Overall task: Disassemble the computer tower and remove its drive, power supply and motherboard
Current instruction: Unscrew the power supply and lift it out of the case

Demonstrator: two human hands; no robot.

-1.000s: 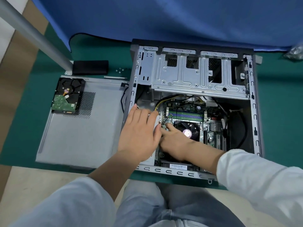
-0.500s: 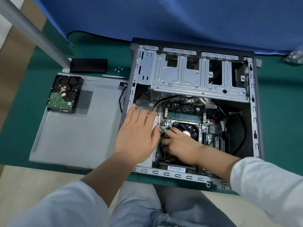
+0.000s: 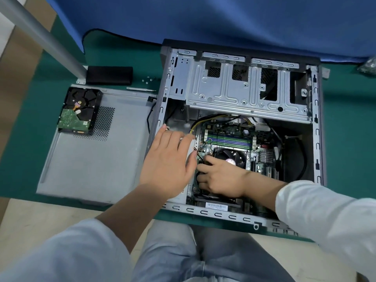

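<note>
Green felt covers the surface (image 3: 345, 151) on which the grey steel computer tower (image 3: 240, 127) lies on its side, open face up. Only the head view is available.

Change noted: a second ago the right hand (image 3: 221, 177) lay with a finger extended toward the black round cooler fan (image 3: 232, 157); its fingers (image 3: 203, 169) have since curled inward and now sit bunched at the left edge of the green motherboard (image 3: 230, 139), just beside the fan, where yellow and black wires (image 3: 198, 153) meet the board. Whether they actually pinch a connector cannot be told; the contact point is hidden by the hand itself. The left hand (image 3: 168, 161) has held its place, flat and relaxed, fingers straight, resting on the pale metal box (image 3: 190, 145) in the tower's left bay, judged to be the power supply.

Task position: the black hard drive with green circuit board (image 3: 78, 109) is already out, lying on the detached grey side panel (image 3: 93, 157) to the left of the tower, well apart from both hands. Power supply and motherboard remain inside.

Judgement: the curl suggests a power lead is being unplugged from the board, a necessary step before the supply can lift out. A tight plug may call for rocking rather than a straight pull.
</note>
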